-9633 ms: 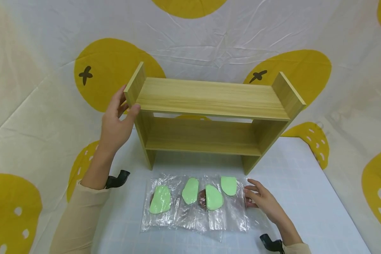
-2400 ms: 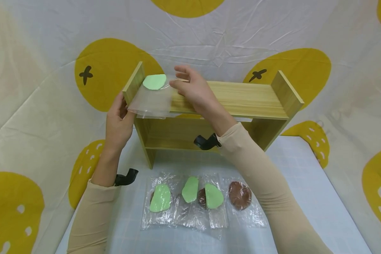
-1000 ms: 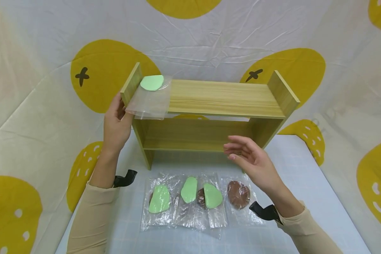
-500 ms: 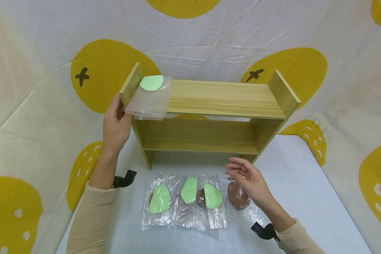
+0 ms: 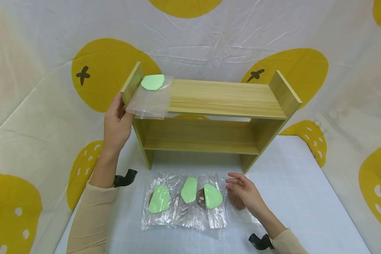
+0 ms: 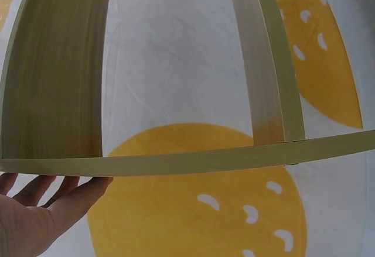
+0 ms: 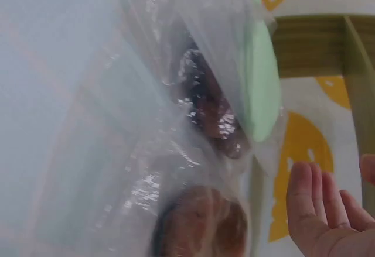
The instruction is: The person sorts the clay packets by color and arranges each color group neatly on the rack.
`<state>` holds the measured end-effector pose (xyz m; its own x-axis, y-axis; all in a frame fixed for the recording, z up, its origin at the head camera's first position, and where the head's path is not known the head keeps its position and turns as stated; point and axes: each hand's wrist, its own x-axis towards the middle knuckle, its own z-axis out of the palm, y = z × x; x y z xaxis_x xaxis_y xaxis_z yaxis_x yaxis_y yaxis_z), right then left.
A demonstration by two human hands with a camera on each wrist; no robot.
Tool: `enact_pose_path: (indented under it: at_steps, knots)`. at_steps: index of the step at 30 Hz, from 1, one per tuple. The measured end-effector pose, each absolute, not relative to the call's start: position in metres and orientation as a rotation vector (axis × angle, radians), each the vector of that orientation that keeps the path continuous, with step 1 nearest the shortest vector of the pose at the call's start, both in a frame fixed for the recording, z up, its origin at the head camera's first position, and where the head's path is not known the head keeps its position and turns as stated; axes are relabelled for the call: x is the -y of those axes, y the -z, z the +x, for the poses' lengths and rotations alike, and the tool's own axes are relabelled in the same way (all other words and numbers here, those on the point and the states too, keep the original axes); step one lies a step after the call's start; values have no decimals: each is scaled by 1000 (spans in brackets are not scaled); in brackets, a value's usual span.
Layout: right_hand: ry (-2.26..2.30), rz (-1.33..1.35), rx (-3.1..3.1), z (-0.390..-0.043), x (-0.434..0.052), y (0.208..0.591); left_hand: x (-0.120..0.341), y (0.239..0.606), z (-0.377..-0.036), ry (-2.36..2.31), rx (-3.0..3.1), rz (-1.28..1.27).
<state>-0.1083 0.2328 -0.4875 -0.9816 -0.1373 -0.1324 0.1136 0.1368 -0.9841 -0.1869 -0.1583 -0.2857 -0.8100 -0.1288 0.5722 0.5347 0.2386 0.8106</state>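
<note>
My left hand (image 5: 116,128) rests against the outer side of a small two-tier wooden shelf (image 5: 216,97), its fingertips touching the left panel in the left wrist view. On the top tier's left end lies a clear plastic bag (image 5: 150,104) with a flat light-green piece (image 5: 153,82), its lower edge hanging over the front. My right hand (image 5: 246,192) hovers with loosely bent fingers over a bagged round brown piece (image 7: 202,225), partly covering it in the head view. No object shows between its fingers.
Left of my right hand, overlapping clear bags lie on the pale cloth-covered table (image 5: 304,197), with green pieces (image 5: 159,199) and brown pieces (image 5: 201,198). A white cloth with yellow shapes (image 5: 114,70) hangs behind the shelf.
A green-piece bag from the table's right end now lies on the top tier, uncovering the brown piece's bag. My right hand has since come back down to it; my left stays at the panel.
</note>
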Motion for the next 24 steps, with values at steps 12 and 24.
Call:
enact_pose_path:
  at_steps: [12,24]
  knots:
    - [1905,40,-2085,-107,-232,503,160,286,-189,1602,1982,-365]
    - [1818,-41,-2030,-107,-232,511,159,286,-189,1601,1995,-368]
